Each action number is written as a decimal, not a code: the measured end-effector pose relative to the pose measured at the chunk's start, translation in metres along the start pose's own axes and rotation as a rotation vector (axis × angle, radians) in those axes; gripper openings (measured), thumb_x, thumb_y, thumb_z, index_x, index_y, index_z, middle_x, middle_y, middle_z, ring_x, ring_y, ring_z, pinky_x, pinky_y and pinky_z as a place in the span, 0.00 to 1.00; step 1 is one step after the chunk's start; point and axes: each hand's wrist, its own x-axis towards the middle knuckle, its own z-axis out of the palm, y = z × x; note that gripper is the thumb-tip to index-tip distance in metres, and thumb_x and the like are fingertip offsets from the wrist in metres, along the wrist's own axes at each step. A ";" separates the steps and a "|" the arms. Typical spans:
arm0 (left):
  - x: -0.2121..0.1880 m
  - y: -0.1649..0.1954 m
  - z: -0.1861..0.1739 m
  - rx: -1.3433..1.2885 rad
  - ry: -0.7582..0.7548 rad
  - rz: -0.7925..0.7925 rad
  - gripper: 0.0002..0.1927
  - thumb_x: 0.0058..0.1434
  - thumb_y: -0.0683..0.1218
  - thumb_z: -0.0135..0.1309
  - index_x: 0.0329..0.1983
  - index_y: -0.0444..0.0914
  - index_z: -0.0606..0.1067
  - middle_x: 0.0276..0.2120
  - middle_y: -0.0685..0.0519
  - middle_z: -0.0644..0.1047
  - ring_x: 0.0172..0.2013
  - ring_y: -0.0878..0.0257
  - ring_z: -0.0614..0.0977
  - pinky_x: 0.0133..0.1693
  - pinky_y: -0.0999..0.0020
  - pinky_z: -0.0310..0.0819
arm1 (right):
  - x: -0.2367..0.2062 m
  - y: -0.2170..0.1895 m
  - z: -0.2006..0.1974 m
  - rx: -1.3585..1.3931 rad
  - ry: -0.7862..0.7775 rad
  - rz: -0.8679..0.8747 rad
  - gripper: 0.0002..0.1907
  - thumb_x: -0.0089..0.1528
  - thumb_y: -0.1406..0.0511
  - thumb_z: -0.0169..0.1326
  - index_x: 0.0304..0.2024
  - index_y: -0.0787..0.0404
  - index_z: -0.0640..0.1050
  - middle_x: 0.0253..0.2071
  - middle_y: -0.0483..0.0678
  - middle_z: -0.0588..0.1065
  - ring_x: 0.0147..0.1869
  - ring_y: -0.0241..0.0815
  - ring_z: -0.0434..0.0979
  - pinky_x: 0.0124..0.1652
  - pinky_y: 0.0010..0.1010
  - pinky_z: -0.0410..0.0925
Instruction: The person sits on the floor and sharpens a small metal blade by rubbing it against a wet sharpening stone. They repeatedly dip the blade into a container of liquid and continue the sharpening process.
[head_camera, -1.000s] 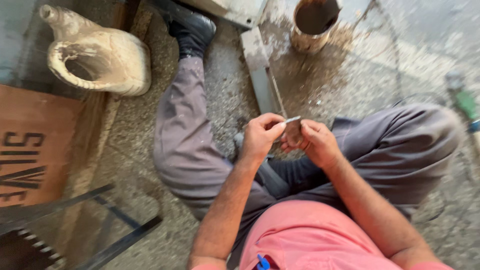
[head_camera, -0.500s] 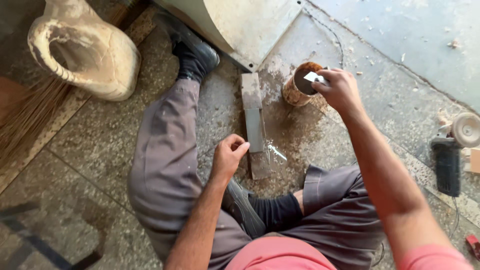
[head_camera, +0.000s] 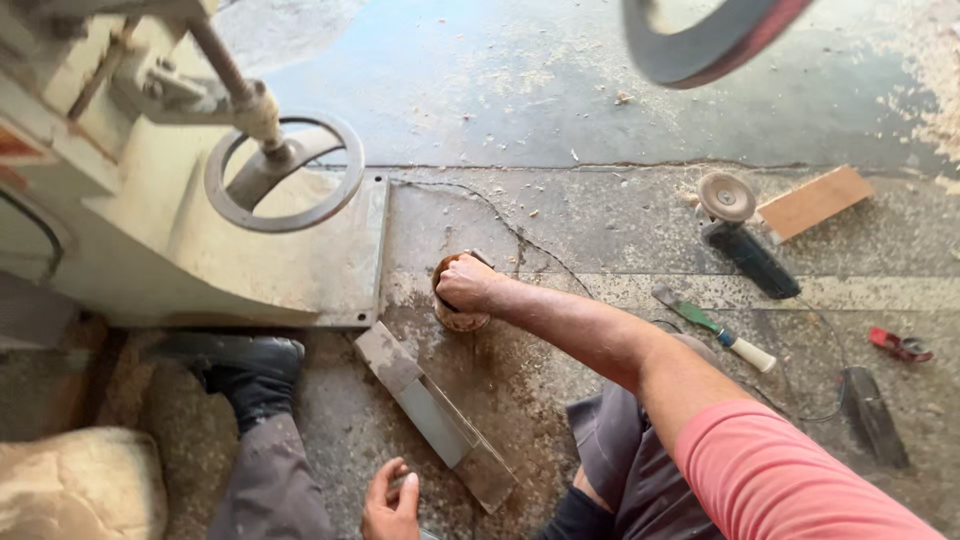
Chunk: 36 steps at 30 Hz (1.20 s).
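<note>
**Right hand goes down into the pot**

Half a second ago the right hand (head_camera: 468, 284) hovered over the small brown pot (head_camera: 452, 318) with a thin flat piece pinched in its fingers; now it sits on the pot's mouth, knuckles up and fingers curled inward over the rim, at the centre of the frame. The piece is hidden, so I cannot tell whether it is gripped or let go. The forearm runs straight out from the pink sleeve at lower right, elbow nearly extended.

The left hand (head_camera: 392, 502) has dropped from above the long flat stone (head_camera: 436, 418) to the bottom edge of the frame, just left of the stone's near end, fingers loosely bent and holding nothing. An angle grinder (head_camera: 738, 232) lies well apart at upper right.
</note>
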 end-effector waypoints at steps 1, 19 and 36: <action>0.003 -0.004 0.000 -0.062 0.027 0.076 0.20 0.55 0.43 0.62 0.52 0.37 0.80 0.41 0.51 0.83 0.36 0.62 0.84 0.40 0.64 0.80 | -0.004 0.001 -0.005 0.011 0.011 0.019 0.10 0.57 0.61 0.56 0.26 0.58 0.84 0.32 0.51 0.81 0.39 0.51 0.83 0.38 0.45 0.75; -0.066 0.061 0.057 0.364 -0.137 0.478 0.33 0.59 0.46 0.58 0.69 0.40 0.66 0.71 0.49 0.65 0.58 0.46 0.78 0.55 0.52 0.74 | -0.079 -0.121 0.055 0.374 0.000 -0.309 0.27 0.55 0.59 0.65 0.58 0.52 0.78 0.43 0.50 0.74 0.44 0.52 0.79 0.40 0.43 0.73; -0.063 0.045 0.067 0.580 -0.340 0.300 0.48 0.57 0.53 0.63 0.75 0.39 0.52 0.77 0.47 0.51 0.57 0.46 0.78 0.53 0.50 0.77 | -0.090 -0.136 0.069 0.328 0.008 -0.644 0.29 0.57 0.56 0.64 0.59 0.58 0.78 0.45 0.49 0.80 0.48 0.49 0.81 0.42 0.38 0.77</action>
